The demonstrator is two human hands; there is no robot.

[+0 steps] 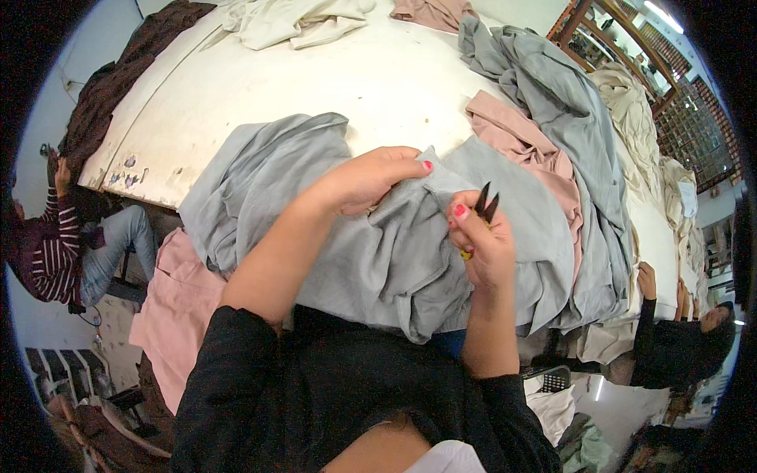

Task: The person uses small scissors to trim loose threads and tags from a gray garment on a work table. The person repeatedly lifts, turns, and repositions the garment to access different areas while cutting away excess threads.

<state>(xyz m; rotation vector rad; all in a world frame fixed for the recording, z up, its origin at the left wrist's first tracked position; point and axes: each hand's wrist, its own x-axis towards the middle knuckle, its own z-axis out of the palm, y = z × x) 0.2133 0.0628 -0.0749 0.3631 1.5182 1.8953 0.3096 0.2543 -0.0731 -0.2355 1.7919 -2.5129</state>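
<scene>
A grey fabric garment [378,260] lies bunched over the table's near edge and my lap. My left hand [378,177] grips its upper edge, the thumb pressed on the cloth near a pointed corner. My right hand [482,236] holds small thread snips [486,204] with dark blades that point up and stand apart; a bit of yellow shows at the palm. The fingertips of that hand are at the garment's seam, and whether they pinch the cloch is hard to tell. More grey cloth spreads to both sides.
The white table [284,83] has worn, chipped edges. Pink cloth [532,142] and a long grey pile [568,94] lie at right, cream cloth [307,23] at the back, dark brown cloth [130,65] at left. Pink fabric [177,319] hangs at near left. People work at both sides.
</scene>
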